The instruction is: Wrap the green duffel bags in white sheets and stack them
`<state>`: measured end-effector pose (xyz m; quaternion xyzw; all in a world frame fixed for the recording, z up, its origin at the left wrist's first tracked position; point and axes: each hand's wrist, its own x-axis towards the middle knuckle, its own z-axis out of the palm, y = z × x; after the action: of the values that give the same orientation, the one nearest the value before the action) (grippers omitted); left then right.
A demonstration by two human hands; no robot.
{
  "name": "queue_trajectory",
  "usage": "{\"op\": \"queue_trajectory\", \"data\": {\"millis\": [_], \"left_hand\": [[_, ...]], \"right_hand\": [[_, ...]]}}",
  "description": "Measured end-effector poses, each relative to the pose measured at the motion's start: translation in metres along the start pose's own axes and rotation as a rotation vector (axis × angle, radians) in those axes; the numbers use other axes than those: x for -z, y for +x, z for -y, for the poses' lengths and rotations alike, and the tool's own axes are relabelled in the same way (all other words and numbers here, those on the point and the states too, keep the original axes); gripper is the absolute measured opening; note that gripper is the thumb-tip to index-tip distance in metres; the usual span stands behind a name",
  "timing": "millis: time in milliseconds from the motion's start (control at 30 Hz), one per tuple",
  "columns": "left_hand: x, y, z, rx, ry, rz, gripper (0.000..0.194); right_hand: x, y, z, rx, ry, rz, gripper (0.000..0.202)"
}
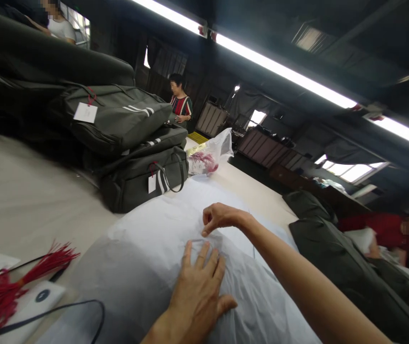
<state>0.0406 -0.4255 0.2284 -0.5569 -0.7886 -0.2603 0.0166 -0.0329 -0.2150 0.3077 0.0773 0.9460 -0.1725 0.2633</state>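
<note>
A large white plastic bag (143, 267), puffed and wrinkled, spreads over the table in front of me. My left hand (200, 286) lies flat on it, palm down, with fingers spread. Just beyond those fingertips is my right hand (222, 217), its fingers curled and thumb drawn in as a pinch close to the plastic. Whatever sits between thumb and fingers is too small or hidden to make out. What fills the bag cannot be seen.
Dark green bags with white stripes (129, 114) are stacked at left. Red tassel cords (21, 282) lie at lower left. A clear plastic bag (211, 153) stands beyond. More dark bags (354, 267) lie right, near a person in red (383, 229). Another person (182, 105) stands behind.
</note>
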Motion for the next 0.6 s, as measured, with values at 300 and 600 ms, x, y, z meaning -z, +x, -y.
{"op": "queue_trajectory", "data": {"millis": [300, 600], "left_hand": [[-0.011, -0.012, 0.011, -0.155, 0.226, -0.263, 0.061], [-0.016, -0.013, 0.021, -0.205, 0.204, -0.156, 0.074]], "right_hand": [[-0.066, 0.014, -0.069, 0.010, 0.792, 0.070, 0.111], [-0.065, -0.006, -0.033, 0.050, 0.704, 0.120, 0.076]]}}
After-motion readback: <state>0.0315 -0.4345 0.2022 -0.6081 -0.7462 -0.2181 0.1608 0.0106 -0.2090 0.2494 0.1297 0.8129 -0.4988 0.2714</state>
